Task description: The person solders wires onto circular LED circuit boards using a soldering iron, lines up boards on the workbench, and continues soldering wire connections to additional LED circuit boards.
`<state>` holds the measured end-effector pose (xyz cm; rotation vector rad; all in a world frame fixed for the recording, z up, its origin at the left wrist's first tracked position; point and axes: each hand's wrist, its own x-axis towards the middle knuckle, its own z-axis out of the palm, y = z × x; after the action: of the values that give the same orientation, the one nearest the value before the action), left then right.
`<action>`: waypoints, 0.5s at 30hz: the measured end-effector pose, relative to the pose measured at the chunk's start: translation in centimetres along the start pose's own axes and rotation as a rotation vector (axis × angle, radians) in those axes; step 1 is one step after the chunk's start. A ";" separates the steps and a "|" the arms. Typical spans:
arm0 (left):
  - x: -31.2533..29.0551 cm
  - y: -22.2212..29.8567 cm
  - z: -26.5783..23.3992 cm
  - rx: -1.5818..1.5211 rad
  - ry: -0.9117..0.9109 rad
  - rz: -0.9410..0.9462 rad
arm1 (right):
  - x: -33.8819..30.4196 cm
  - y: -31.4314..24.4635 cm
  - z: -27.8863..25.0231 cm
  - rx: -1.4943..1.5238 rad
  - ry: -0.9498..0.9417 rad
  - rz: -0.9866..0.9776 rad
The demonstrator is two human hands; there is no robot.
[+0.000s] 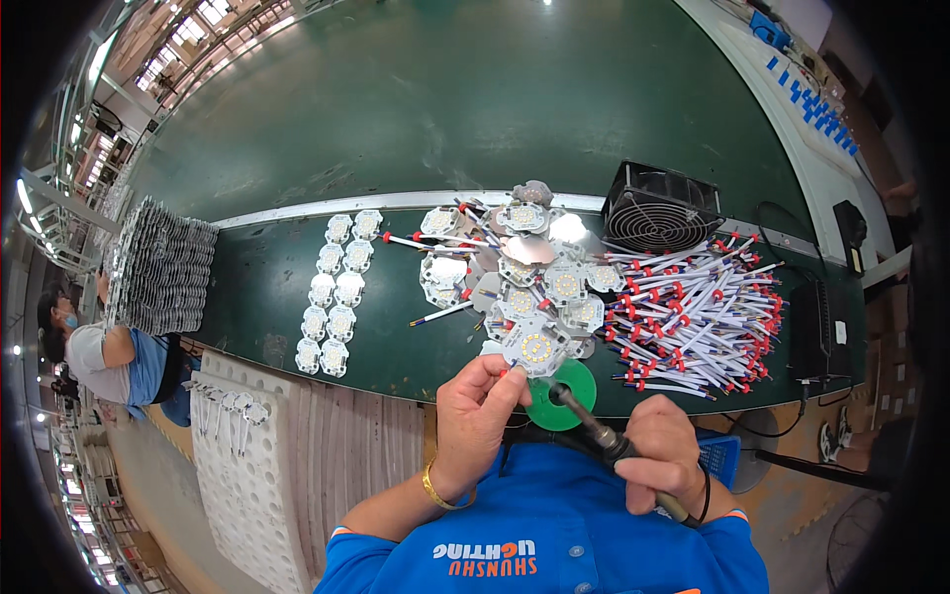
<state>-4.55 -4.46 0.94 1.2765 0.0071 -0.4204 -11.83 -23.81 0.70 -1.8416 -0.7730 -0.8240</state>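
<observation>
My left hand (pixel 475 411) pinches the near edge of a white LED board (pixel 535 345) at the front of the bench; a wire end may be under its fingertips, too small to make out. My right hand (pixel 661 453) is wrapped round a soldering iron (pixel 606 438), whose tip points up and left toward the board. Whether the tip touches anything, I cannot tell. Below the board is a green spool (pixel 586 388), partly behind the iron. Just beyond my left hand lies a heap of LED boards (pixel 567 284), some with white wires sticking out.
White wires with red rings (pixel 693 317) are piled to the right, before a black fan (pixel 661 210). Two rows of LED boards (pixel 336 287) lie left on the green bench (pixel 445 99). A tall stack of metal plates (pixel 163 267) stands farther left, near another person (pixel 119 356).
</observation>
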 end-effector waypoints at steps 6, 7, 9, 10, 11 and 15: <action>0.3 0.0 -0.3 -0.041 -0.051 -0.041 | 1.1 1.6 -0.1 -0.076 0.092 0.014; 0.4 0.1 -0.3 -0.049 -0.070 -0.049 | 1.5 1.9 -0.1 -0.117 0.114 0.005; 0.5 0.0 -0.5 -0.044 -0.086 -0.061 | 2.4 2.6 0.0 -0.121 0.118 0.021; 0.6 0.1 -0.5 -0.039 -0.100 -0.075 | 3.0 3.0 0.2 -0.149 0.101 0.068; 0.6 0.4 -0.4 -0.037 -0.102 -0.070 | 3.6 3.5 0.4 -0.177 0.084 0.114; 0.9 1.3 -0.3 0.138 -0.167 -0.018 | 6.4 4.7 1.8 -0.047 0.057 0.351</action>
<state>-3.21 -4.16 1.78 1.3743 -0.1541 -0.5496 -4.01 -22.86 2.93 -1.9145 -0.3807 -0.6669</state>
